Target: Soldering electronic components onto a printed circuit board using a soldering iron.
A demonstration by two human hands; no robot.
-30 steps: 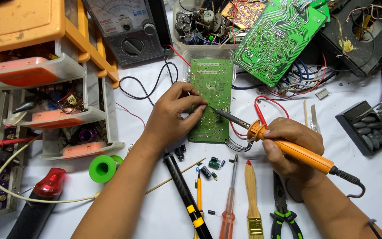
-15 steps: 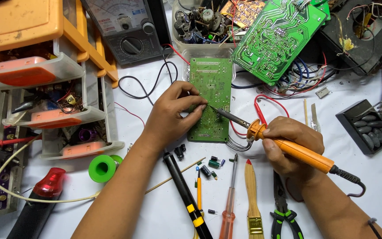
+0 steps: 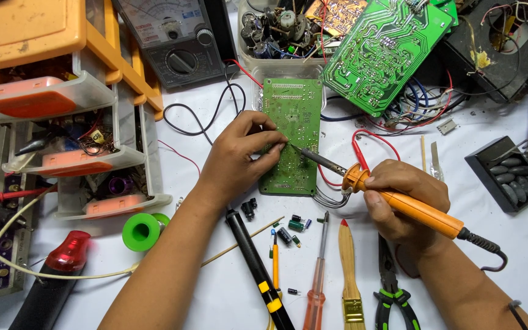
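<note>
White bench (image 3: 215, 287) cluttered; screwdriver (image 3: 316, 275), brush (image 3: 349, 275), pliers (image 3: 391, 287) near hands.

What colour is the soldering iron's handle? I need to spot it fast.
Orange, on the soldering iron in the right hand; head view.

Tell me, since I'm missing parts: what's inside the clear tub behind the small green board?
The clear tub shows capacitors, wires and other loose components; its right part is covered by the large green board.

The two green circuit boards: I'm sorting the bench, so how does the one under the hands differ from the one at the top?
The small board is narrow, lies flat and square under the left hand and the soldering iron tip. The large board is wider, brighter green, turned at an angle and resting on wires with nobody touching it. Both show their green trace side.
</note>
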